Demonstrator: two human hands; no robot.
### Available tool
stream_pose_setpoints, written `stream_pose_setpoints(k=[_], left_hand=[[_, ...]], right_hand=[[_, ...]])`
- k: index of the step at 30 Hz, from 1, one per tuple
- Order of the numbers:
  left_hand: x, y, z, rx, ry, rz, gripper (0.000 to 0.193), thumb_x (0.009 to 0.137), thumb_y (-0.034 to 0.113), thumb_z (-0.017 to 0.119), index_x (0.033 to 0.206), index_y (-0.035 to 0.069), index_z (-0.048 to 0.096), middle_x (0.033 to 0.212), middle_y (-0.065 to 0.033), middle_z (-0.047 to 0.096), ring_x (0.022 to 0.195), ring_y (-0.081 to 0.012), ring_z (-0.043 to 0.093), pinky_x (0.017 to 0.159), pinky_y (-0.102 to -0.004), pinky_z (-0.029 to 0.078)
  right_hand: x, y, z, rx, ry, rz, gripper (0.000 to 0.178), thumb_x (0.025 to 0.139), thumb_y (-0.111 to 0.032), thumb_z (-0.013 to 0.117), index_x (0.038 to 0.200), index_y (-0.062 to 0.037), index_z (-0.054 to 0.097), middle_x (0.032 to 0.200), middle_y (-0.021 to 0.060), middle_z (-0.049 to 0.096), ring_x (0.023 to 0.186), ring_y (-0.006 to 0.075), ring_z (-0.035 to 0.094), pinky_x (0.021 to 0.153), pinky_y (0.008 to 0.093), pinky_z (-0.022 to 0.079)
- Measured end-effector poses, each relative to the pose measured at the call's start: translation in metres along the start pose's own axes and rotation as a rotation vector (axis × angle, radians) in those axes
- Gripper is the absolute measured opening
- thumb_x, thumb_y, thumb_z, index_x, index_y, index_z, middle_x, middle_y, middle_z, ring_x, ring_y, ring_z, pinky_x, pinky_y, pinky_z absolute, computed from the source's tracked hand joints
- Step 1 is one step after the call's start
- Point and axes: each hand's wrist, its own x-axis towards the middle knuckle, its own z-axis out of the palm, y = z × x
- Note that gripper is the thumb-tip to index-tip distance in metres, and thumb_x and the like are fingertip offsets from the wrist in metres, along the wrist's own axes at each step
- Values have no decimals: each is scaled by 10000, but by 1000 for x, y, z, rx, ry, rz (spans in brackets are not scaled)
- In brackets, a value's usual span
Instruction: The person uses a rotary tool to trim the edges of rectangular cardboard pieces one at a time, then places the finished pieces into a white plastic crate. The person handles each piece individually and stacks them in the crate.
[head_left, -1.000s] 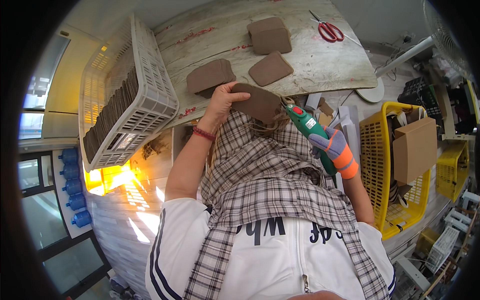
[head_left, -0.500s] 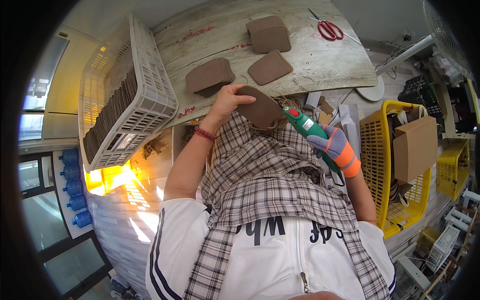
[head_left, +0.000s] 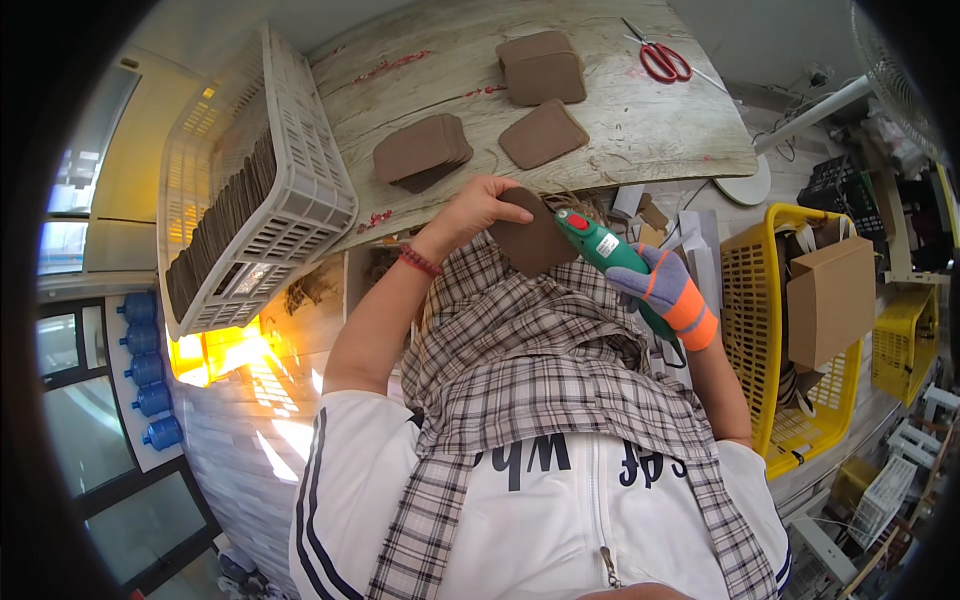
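Observation:
My left hand [head_left: 482,212] pinches a flat brown pad [head_left: 535,243] with rounded corners, thumb on top, over my lap just off the table's near edge. My right hand [head_left: 660,285], in a grey and orange glove, is wrapped round a green handheld electric cutter [head_left: 606,249] with a red button. The cutter's head meets the pad's right edge; its blade is too small to make out. On the table lie a fanned stack of brown pads [head_left: 422,150], a single-looking pad [head_left: 545,133] and a taller stack [head_left: 541,68].
Red-handled scissors [head_left: 666,62] lie at the far right of the worn table [head_left: 640,130]. A white crate [head_left: 310,190] at the left holds a row of brown pads. To the right stands a yellow basket [head_left: 745,330] with a cardboard box [head_left: 828,300]. Trimmings [head_left: 575,205] hang below the table edge.
My left hand has shifted a little right and turned the pad, whose lower end now points down more sharply. The cutter has moved slightly left along the pad's edge.

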Motion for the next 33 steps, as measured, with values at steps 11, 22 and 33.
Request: stream_pose_setpoints(k=[11,22,33], left_hand=[[-3,5,-2,27,1,30,191,732,-20,675,921,4,676,829,-36,681,737,-92,624,695,-231,499],[-15,0,-31,-165,110,114,152,778,-3,663,930,-3,658,858,-42,678,753,-100,627,724,-237,501],[-25,18,-91,-242,632,460,242,853,12,596,1092,-5,565,965,-52,648,819,-130,612,748,-243,501]], right_hand=[[18,-18,7,-13,14,-79,376,772,-313,740,951,-9,612,653,4,590,526,54,531,476,200,415],[5,-8,1,-125,36,-19,374,772,-297,743,979,-11,619,667,-3,592,522,46,514,467,192,409],[18,15,-2,66,139,-62,398,802,-289,716,1029,5,572,683,33,596,520,85,556,462,222,442]])
